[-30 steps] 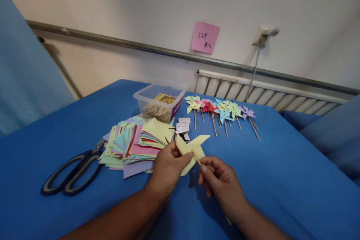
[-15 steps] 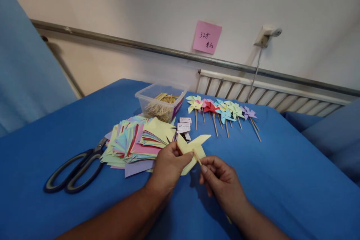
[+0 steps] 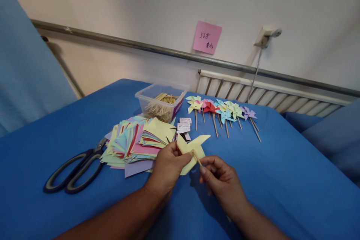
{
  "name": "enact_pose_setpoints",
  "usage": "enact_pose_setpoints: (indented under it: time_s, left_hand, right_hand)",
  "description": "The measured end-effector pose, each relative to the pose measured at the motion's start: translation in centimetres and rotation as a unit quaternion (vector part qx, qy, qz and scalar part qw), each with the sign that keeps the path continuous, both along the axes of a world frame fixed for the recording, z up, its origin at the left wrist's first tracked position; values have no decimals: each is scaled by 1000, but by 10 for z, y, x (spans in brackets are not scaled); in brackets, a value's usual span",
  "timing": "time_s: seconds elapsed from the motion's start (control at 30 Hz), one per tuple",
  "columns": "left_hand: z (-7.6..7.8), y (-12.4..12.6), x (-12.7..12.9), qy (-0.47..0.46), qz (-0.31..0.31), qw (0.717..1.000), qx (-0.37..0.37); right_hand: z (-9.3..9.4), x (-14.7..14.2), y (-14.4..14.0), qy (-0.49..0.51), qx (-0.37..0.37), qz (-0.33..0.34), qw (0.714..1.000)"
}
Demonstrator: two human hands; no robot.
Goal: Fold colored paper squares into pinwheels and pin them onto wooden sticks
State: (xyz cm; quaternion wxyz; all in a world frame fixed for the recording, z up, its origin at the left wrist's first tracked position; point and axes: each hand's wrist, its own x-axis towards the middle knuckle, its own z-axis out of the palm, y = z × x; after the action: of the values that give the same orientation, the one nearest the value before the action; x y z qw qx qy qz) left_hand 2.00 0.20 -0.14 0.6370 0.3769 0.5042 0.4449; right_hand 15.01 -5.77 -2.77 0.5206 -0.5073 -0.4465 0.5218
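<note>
A pale yellow paper pinwheel (image 3: pixel 197 149) is pinched in my left hand (image 3: pixel 168 167), the thumb pressing near its centre. My right hand (image 3: pixel 222 182) grips a thin wooden stick (image 3: pixel 197 158) between thumb and fingers; the stick's upper end lies against the pinwheel's middle, beside my left thumb. Whether a pin joins the two cannot be seen. Left of my hands lies a fanned stack of coloured paper squares (image 3: pixel 135 142). Small white boxes (image 3: pixel 183 127) stand just behind the pinwheel, one showing dark contents.
Dark-handled scissors (image 3: pixel 81 170) rest at the left, blades partly under the paper. A clear plastic tub (image 3: pixel 143 101) holds many sticks. Several finished pinwheels (image 3: pixel 210 108) lie at the back right of the blue-covered table (image 3: pixel 281 180). Behind are a metal rail (image 3: pixel 135 46) and a radiator (image 3: pixel 270 99).
Hardly anything differs. Both hands keep their hold on the pinwheel and stick, which have shifted only very slightly.
</note>
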Motion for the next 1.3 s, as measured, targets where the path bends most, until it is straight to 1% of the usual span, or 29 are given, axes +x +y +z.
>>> enact_pose_setpoints:
  time_s: [0.2,0.5,0.73,0.87,1.1,1.3]
  left_hand:
    - [-4,2,0,18,7,1000,2]
    - [-11,3,-2,31,-7,999,18]
    - [-14,3,-3,72,-17,995,63]
    - [-14,4,-4,69,-22,995,68]
    - [-11,2,-3,55,-11,997,54]
    - [-11,2,-4,45,-31,997,51]
  right_hand:
    - [0,0,1,-16,0,-4,1000]
    - [1,1,1,-45,-4,-12,999]
    - [-3,2,2,-76,5,-23,997]
    - [-3,3,2,-92,7,-23,995]
    - [1,2,-2,-63,10,-7,998]
    - [1,-2,-2,-58,15,-4,998]
